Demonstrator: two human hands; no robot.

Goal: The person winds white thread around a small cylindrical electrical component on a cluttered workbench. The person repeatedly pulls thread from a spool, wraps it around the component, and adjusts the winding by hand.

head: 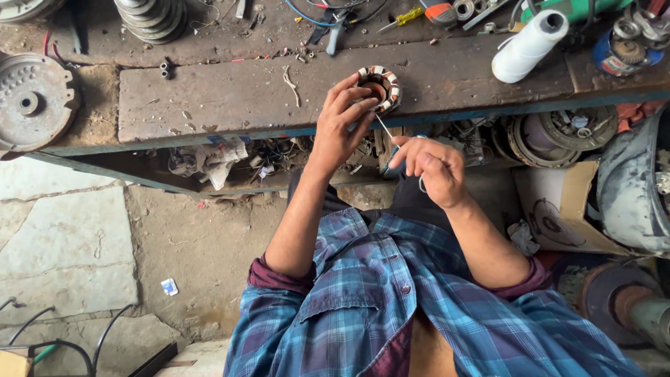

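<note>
Stator [380,87], likely heavy and rigid with fragile windings, is gripped at its rim by left hand [342,126]; right hand [433,167] pinches thin thread [384,126].

Open brown cardboard box [558,209] under bench at right, blue-labelled can [618,56] top right

Bench count: two hands, one small stator, one spool

Two hands are up, left hand [340,124] and right hand [434,167]; one ring-shaped wound stator [382,86], one white thread spool [527,45], one grey round motor cover [33,102] at left, one yellow-handled screwdriver [403,17], one cardboard box [569,204].
</note>
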